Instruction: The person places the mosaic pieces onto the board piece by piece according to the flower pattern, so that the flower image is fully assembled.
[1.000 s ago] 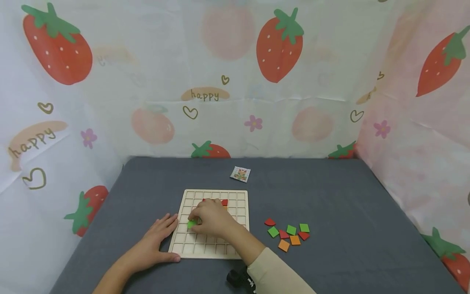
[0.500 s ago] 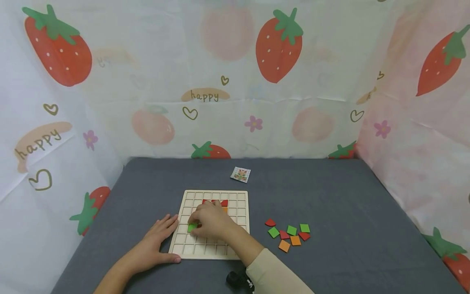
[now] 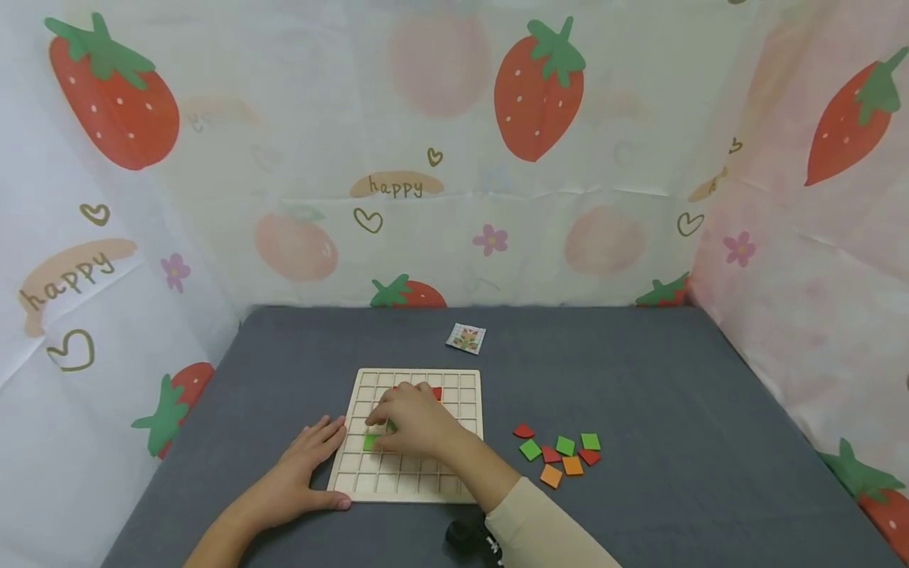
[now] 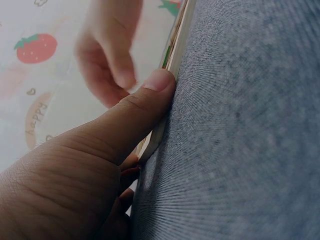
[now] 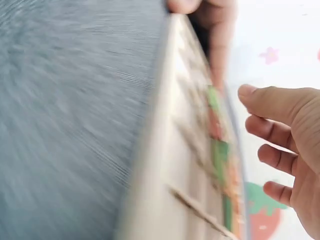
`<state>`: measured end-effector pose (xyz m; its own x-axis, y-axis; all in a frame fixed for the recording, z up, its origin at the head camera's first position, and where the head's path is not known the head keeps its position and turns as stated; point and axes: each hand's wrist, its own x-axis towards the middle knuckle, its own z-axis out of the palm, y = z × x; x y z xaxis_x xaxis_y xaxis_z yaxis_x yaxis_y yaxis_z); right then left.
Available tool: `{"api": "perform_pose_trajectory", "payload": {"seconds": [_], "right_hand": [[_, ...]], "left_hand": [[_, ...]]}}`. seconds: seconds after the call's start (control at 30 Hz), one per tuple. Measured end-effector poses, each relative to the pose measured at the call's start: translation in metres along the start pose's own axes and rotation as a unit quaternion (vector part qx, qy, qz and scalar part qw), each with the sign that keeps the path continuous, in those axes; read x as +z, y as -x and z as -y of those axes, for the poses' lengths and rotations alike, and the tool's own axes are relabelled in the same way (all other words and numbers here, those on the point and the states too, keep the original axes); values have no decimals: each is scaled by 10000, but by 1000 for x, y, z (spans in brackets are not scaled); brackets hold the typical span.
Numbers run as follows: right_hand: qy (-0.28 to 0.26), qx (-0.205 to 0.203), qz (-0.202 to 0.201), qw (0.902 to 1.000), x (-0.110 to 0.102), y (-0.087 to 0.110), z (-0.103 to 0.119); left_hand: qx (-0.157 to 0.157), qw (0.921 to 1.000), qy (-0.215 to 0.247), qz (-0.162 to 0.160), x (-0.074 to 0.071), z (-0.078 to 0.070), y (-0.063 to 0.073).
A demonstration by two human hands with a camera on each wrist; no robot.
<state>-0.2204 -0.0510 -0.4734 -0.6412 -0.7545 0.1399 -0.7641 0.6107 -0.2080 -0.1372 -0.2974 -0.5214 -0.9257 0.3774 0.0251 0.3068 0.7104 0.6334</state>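
Strawberry-printed cloth (image 3: 540, 237) hangs on three sides of one grey table (image 3: 660, 379). On the table lies one pale wooden board (image 3: 405, 481) marked with a grid, left of centre, and beyond it one small printed card (image 3: 465, 338).

To the right of the board, well apart from it, eight loose tiles lie in a loose cluster: three red tiles (image 3: 550, 454), three green tiles (image 3: 565, 446) and two orange tiles (image 3: 572, 465). More tiles sit on the board, one green piece (image 3: 370, 442) plain to see near the right thumb; the hand covers others, so their full number cannot be told.

Two hands are at work. The left hand (image 3: 308, 465) rests at the board's left side, fingers extended along that edge, thumb against the near-left corner; it steadies rather than clenches. The right hand (image 3: 419, 420) hovers palm down over the board, its forearm slanting in from the near right. Its thumb and fingers stand apart, gently bent, with nothing between them. One black object (image 3: 465, 536) lies beside the right sleeve (image 3: 543, 525).
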Motion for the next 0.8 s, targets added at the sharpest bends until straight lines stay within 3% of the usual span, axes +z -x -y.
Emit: {"api": "perform_pose_trajectory", "payload": {"seconds": [0.4,0.8], "right_hand": [[-191,-115,-811,9965,-84,52,-27],[175,-280,-1008,9944,-101,113,-63]], "left_hand": [[-329,9992,-99,205,-3,-1,-1],[-244,9995,-55,199,-1,1,-3]]}}
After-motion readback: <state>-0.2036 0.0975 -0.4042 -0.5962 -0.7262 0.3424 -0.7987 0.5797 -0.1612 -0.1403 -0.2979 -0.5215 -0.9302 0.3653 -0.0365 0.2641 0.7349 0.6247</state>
